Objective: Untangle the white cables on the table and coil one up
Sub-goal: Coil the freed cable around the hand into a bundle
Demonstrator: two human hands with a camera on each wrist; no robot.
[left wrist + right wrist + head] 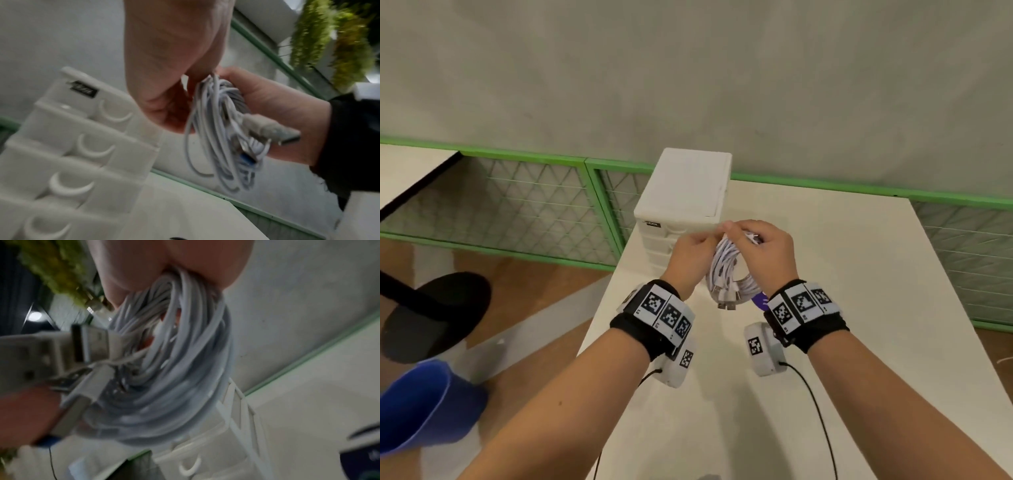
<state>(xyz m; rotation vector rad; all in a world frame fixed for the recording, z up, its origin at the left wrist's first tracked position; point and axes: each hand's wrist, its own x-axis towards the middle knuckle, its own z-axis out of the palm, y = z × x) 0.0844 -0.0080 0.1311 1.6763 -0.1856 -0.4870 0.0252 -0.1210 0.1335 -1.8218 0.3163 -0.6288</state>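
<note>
A bundle of white cables (726, 270) hangs in looped strands above the table, held between both hands. My left hand (698, 246) pinches the bundle's top from the left. My right hand (763, 243) grips the same top from the right, fingers curled over the strands. Several USB plugs (726, 301) dangle at the bottom of the loops. In the left wrist view the cables (209, 129) run across the right hand (277, 121), and one plug (273, 131) sticks out. The right wrist view shows the coil (180, 369) close up with plugs (82, 345) at its left.
A white drawer unit (685, 192) stands just behind the hands on the cream table (842, 342). A small purple object (757, 299) lies under the bundle. Left of the table are a blue bin (428, 404) and a black round base (431, 315). A green mesh fence (517, 202) runs behind.
</note>
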